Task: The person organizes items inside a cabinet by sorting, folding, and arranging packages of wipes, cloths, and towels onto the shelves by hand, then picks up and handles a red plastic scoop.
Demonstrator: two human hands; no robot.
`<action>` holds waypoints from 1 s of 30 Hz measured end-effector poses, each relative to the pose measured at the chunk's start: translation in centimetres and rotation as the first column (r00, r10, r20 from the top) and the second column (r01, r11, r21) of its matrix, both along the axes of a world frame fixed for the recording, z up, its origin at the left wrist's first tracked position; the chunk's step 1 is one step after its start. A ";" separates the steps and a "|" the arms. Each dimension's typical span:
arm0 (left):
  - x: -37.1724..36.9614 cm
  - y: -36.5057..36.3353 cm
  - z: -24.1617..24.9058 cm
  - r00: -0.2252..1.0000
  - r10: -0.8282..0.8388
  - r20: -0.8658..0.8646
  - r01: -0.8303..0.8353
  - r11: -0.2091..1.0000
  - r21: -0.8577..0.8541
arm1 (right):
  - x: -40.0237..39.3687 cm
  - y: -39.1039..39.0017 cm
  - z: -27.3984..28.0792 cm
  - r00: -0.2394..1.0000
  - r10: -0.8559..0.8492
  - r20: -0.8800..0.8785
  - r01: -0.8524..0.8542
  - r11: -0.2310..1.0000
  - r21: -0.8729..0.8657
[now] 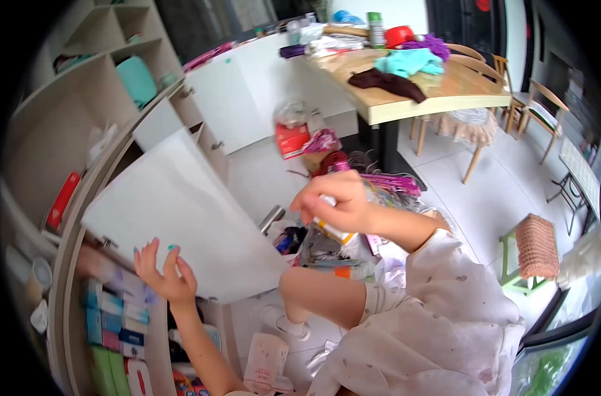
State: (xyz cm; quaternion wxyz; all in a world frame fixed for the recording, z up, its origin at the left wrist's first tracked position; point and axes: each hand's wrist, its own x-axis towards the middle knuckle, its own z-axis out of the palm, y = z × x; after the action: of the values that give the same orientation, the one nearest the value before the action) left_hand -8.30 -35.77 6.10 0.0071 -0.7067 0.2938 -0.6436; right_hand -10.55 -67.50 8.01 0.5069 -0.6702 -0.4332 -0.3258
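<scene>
My left hand [165, 272] is open, its fingers spread in front of a white cabinet door [181, 211] that stands ajar. Below it, a cabinet shelf holds several small boxes and packs [112, 320], blue, white and pink. My right hand [338, 203] is curled over the floor clutter, with fingers bent inward. Something white shows between those fingers, and a white and yellow package [333, 229] appears just under the hand. I cannot make out whether this package is held or lies behind it.
A wooden table [439, 104] bears a turquoise cloth [409, 62], a dark brown cloth [388, 84] and a green spray can [376, 30]. A red box [292, 140] stands on the floor amid bags. At right are a green stool [512, 264] with a knitted cover and several wooden chairs.
</scene>
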 end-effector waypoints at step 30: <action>12.5 -45.4 6.0 0.494 -0.079 -0.866 0.117 0.993 -0.024 | 33.4 -56.0 11.9 0.121 -0.975 0.189 0.643 -0.068 -0.763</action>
State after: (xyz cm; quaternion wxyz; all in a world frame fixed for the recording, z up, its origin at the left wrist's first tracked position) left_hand 4.16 -81.21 12.12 -0.1636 -0.9156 0.3096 -0.1977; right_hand 22.89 -123.46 19.88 -0.0342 -0.9672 0.1277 -0.2167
